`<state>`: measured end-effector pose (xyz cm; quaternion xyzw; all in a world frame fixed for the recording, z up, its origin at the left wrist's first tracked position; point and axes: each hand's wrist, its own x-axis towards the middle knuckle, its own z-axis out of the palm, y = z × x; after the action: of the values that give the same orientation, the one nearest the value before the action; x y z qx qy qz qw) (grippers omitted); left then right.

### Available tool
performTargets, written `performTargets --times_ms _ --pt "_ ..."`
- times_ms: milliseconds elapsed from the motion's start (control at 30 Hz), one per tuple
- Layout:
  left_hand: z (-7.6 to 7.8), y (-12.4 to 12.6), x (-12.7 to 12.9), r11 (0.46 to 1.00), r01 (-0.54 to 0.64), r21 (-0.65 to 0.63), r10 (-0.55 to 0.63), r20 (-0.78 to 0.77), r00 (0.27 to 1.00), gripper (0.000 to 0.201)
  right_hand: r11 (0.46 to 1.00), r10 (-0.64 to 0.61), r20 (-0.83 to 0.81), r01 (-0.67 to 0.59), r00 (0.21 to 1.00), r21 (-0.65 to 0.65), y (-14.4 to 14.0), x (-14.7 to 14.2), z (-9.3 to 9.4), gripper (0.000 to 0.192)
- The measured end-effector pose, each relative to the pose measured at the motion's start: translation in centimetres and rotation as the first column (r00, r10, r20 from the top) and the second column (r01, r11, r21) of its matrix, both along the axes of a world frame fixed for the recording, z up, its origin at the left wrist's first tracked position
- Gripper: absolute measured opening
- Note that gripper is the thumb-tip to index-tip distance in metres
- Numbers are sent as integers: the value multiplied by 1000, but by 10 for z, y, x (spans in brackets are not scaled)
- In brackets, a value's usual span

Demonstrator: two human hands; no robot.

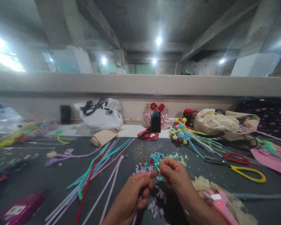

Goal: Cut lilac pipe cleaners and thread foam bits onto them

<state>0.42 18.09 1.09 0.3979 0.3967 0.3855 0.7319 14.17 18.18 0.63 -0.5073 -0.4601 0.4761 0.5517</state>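
My left hand (138,189) is closed around a lilac pipe cleaner (150,172), whose tip stands up between thumb and forefinger while its tail drops below the palm. Close on its right, my right hand (174,172) pinches thumb and fingers together; whatever sits in that pinch is too small to make out. Just beyond both hands lies a heap of short cut pipe-cleaner pieces (157,158), mostly teal, with red, cream and lilac. More lilac bits (155,207) are scattered below, between my wrists. Long pipe cleaners (93,172) in lilac, teal, red and pink lie left of my left hand.
Beside my right forearm rests a pink glue gun (221,204), its red light on. Red-and-yellow-handled scissors (236,165) and a bunch of pipe-cleaner flowers (184,131) lie farther right. A phone (155,122) stands at the back. A blurred magenta tool (25,207) lies lower left.
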Motion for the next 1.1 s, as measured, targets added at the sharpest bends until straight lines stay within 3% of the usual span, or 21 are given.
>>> performTargets --times_ms 100,200,333,633,1100 --pt "-1 1 -2 998 14 57 -12 -30 999 17 1000 6 -15 -6 1000 -11 0 0 1 26" --pt "-6 4 -5 998 -55 19 56 -50 997 18 1000 10 -29 -11 1000 -20 0 0 2 26" --pt "-11 6 -6 992 -124 -11 124 36 992 11 1000 17 -41 -17 999 -7 -1 0 2 24" --pt "-17 8 1 997 -31 -71 45 204 978 8 1000 -17 -43 16 999 -20 0 -3 1 22" --pt "-22 4 9 987 -107 122 104 29 994 12 999 -40 20 40 999 5 4 -6 -2 14"
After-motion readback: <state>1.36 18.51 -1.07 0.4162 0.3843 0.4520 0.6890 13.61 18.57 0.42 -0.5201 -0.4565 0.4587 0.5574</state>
